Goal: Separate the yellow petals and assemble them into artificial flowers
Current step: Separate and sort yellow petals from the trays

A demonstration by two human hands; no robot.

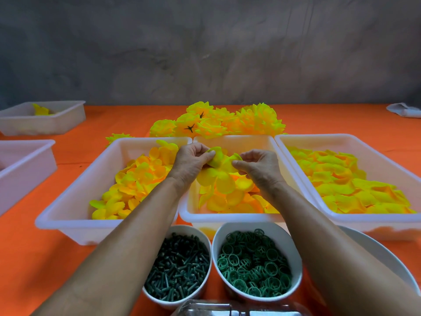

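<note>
Both hands hover over the middle white tray [227,217], which holds loose yellow petals. My left hand [192,161] pinches one edge of a cluster of yellow petals [219,172], and my right hand [259,167] pinches the other edge. The cluster hangs between them above the tray. A left tray [75,201] and a right tray [341,142] hold more yellow petals. Finished yellow flowers [218,123] are piled on the orange table behind the trays.
Near me stand a white bowl of dark green stems [176,267] and a white bowl of green rings [255,264]. A white plate [373,249] lies at right. Two more white trays [43,119] [25,163] sit at far left. A clear container [227,310] is at the bottom edge.
</note>
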